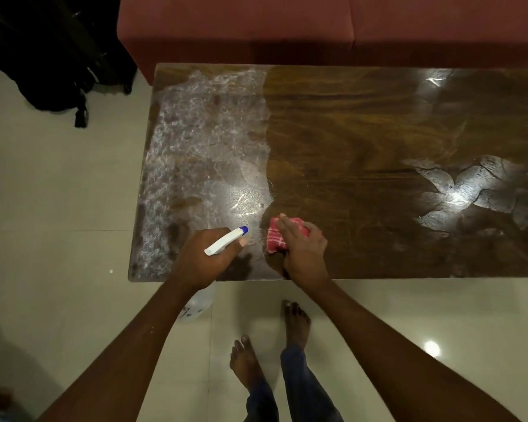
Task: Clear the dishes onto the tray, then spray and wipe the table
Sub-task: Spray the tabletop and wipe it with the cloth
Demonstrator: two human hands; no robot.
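The brown wooden table (363, 141) fills the middle of the view, with no dishes or tray in sight. Its left third is covered in white spray film (201, 138); smaller wet patches (464, 184) shine at the right. My left hand (206, 257) grips a white spray bottle (224, 241) with a blue nozzle, held over the table's near edge; the bottle's clear body (197, 303) hangs below my wrist. My right hand (301, 246) presses a folded pink striped cloth (276, 236) flat on the table beside the film's edge, fingers straight.
A red sofa (317, 28) stands right behind the table's far edge. A black bag (58, 65) lies on the pale tiled floor (58, 239) at the far left. My bare feet (293, 324) stand on the tiles just in front of the table.
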